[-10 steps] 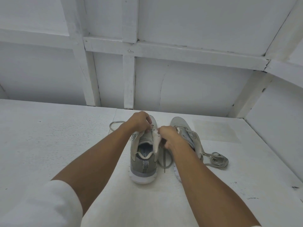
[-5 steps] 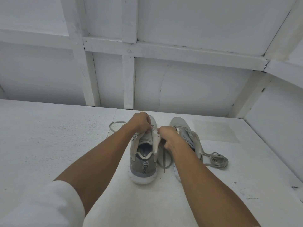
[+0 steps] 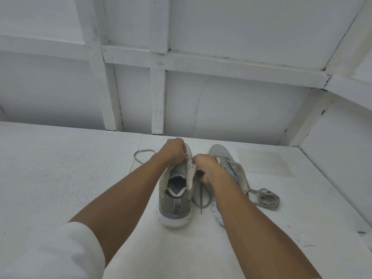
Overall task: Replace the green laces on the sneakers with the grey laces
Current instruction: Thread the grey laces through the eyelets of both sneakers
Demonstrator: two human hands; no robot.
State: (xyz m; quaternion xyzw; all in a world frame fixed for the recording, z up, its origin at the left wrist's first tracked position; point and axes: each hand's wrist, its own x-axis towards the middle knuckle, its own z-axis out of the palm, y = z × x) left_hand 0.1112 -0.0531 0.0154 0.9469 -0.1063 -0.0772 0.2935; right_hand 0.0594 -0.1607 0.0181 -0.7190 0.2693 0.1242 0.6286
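Two grey sneakers with white soles stand heel-toward-me on the white table. My left hand curls over the front eyelet area of the left sneaker, fingers bent on the lace there. My right hand pinches the lace beside the sneaker's right eyelet flap. A grey lace end loops down between the shoes. Another lace end trails out left of the toe. The right sneaker lies partly under my right forearm. A bundle of lace rests to its right.
The white table spreads wide to the left. A white panelled wall rises just behind the shoes and another wall closes the right side.
Both hands stay on the left sneaker's lacing; only slight finger movement shows. The shoes and loose laces have not shifted.
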